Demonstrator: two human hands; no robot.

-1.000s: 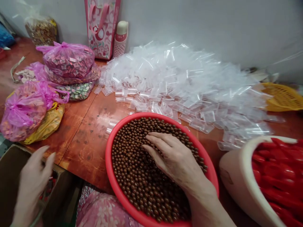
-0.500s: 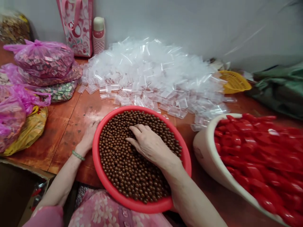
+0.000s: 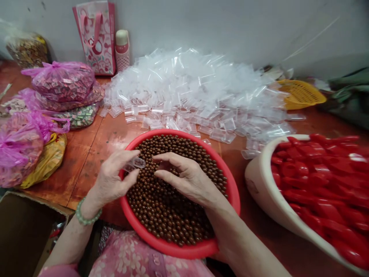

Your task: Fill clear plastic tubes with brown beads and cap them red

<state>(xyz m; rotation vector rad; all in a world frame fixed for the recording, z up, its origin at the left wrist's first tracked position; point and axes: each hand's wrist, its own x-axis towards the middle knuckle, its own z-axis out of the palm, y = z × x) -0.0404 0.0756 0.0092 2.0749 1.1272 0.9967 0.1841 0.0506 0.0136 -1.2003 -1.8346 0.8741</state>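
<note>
My left hand [image 3: 117, 175] is closed on a small clear plastic tube [image 3: 137, 163], its oval open mouth facing right, over the left rim of a red basin [image 3: 235, 198]. Glossy brown balls [image 3: 170, 219] fill the basin. Just above them, my right hand [image 3: 187, 177] is curled with thumb and forefinger bent toward the tube. What its fingers hold is hidden. A short gap separates the two hands.
A heap of clear plastic tubes [image 3: 184, 88] spreads along the wall. To the right stands a cream tub [image 3: 259, 184] of red plastic pieces [image 3: 323, 184]. Pink bags [image 3: 62, 82] of small packets lie left. Behind are a yellow basket [image 3: 302, 94] and a bottle [image 3: 122, 50].
My left hand has come up from beside the basin to its rim, now with a clear tube in view. My right hand has lifted slightly from the balls and curled.
</note>
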